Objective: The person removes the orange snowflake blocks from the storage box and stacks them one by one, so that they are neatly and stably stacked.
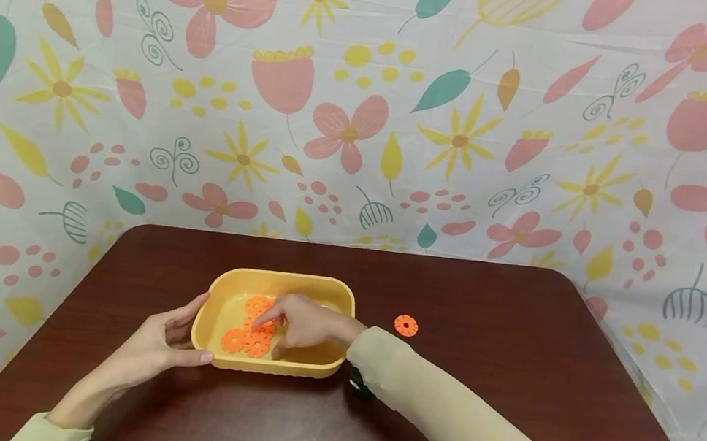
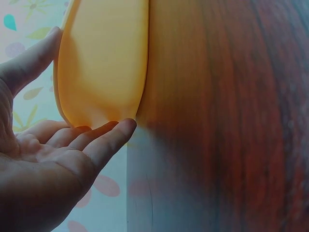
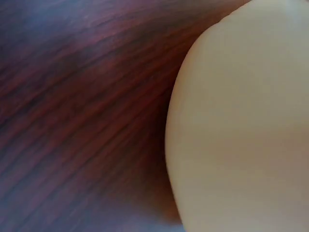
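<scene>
In the lower left of the head view, the left hand (image 1: 156,343) holds the left end of a yellow plastic tray (image 1: 274,369). Its grip is partly closed: the thumb lies at the near corner and the fingers bend against the end wall; the left wrist view shows this same hold from close. The tray stands on the brown table (image 1: 505,386), a little left of the lower middle of the frame. In its left half lies a small group of orange notched discs (image 1: 258,334), some overlapping.

Next to the right comes the right hand (image 1: 306,321), inside the tray. Its index finger points down at the discs, and the thumb is lowered apart from it. This grip looks loosely open, with nothing visibly held; whether the fingertip touches a disc, I cannot tell. The right wrist view gives only sleeve and table.

Farther right, a single orange disc (image 1: 407,320) lies on the table, outside the tray.

In my judgement, the step in hand is choosing or sorting discs inside the tray. The next move probably calls for bringing thumb and index finger together on one disc, while the left hand steadies the tray.
</scene>
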A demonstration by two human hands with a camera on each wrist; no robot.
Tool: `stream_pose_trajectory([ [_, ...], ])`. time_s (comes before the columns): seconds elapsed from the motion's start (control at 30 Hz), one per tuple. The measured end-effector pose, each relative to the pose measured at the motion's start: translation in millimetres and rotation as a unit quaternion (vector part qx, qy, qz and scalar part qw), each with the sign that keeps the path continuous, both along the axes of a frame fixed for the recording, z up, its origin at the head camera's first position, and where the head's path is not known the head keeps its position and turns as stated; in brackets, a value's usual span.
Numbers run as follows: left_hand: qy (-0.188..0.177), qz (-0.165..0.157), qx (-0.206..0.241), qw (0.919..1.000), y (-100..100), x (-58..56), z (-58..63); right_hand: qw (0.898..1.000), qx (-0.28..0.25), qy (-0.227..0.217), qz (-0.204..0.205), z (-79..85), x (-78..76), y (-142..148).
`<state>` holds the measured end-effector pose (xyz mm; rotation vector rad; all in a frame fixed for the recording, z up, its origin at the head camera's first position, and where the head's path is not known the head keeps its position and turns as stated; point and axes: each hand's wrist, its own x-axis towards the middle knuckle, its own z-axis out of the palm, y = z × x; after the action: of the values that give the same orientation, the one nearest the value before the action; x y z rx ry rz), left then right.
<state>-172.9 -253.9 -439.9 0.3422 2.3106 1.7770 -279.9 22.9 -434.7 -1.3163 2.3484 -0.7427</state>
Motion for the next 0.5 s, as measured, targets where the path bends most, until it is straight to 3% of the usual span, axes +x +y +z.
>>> stream_pose_trajectory([
  [0.5,0.005,-0.003,-0.004,1.0,-0.1,-0.2,-1.2,1.0,0.003,-0.011,0.003,-3.6,-1.8,-8.2],
])
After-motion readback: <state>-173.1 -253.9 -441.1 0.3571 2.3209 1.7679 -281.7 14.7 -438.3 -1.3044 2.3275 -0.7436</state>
